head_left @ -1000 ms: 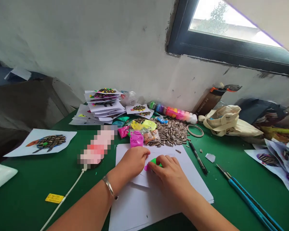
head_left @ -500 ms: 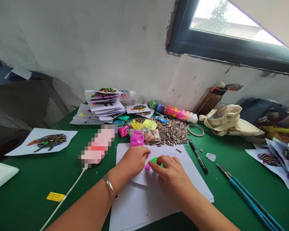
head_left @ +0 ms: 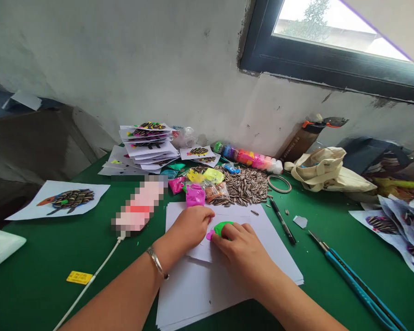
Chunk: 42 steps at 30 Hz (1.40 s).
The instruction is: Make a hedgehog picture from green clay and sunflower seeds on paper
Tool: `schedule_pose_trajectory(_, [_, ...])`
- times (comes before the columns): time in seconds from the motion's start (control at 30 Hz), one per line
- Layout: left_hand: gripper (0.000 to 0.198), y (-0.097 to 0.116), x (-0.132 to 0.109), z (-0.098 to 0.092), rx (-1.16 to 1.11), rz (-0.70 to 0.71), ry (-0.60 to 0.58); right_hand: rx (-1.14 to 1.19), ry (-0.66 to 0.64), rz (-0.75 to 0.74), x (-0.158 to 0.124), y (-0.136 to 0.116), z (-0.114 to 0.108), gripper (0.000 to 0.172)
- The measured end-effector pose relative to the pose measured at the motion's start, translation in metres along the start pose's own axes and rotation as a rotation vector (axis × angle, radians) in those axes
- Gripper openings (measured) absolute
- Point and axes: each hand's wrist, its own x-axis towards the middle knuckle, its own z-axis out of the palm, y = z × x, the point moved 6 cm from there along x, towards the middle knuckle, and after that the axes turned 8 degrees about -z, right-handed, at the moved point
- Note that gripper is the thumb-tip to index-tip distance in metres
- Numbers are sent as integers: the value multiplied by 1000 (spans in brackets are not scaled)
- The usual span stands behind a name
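A small white sheet of paper (head_left: 200, 251) lies on a stack of larger white sheets (head_left: 189, 294). On the small sheet sits a flattened green clay shape (head_left: 222, 227), with pink clay (head_left: 209, 236) against its left end. My left hand (head_left: 192, 226) is closed at the sheet's upper left, its thumb and forefinger together near the paper; the other fingers are curled underneath. With bent fingers, my right hand (head_left: 242, 246) covers the green clay's right part, and its fingertips press on the pink clay. A pink clay packet (head_left: 195, 195) lies just beyond my left hand.
Behind the sheets are a pile of sunflower seeds (head_left: 250, 186) and clay packets (head_left: 214, 175). A pen (head_left: 283, 223) and a blue-handled craft knife (head_left: 348, 273) lie right. Finished pictures (head_left: 150, 147) are stacked back left. A white cable (head_left: 89, 282) crosses the left side.
My right hand has come down closer over the green clay, its fingers more bent and touching the pink clay. My left hand stays in place. The view has shifted slightly.
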Motion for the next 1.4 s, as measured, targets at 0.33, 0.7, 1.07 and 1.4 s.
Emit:
schedule_pose_trajectory(0.33, [27,4,0,-2,21,4,-8,65,-6,-3,-3,2,-8,24])
schedule_pose_trajectory(0.7, [30,1,0,0,12,10,2,53,-56,-10,-3,1,-12,13])
schedule_pose_trajectory(1.07, [30,2,0,0,6,7,3,80,-64,-40,-3,0,-7,15])
schedule_pose_trajectory(1.4, [30,1,0,-1,13,2,3,244,-53,32,-4,13,-19,30])
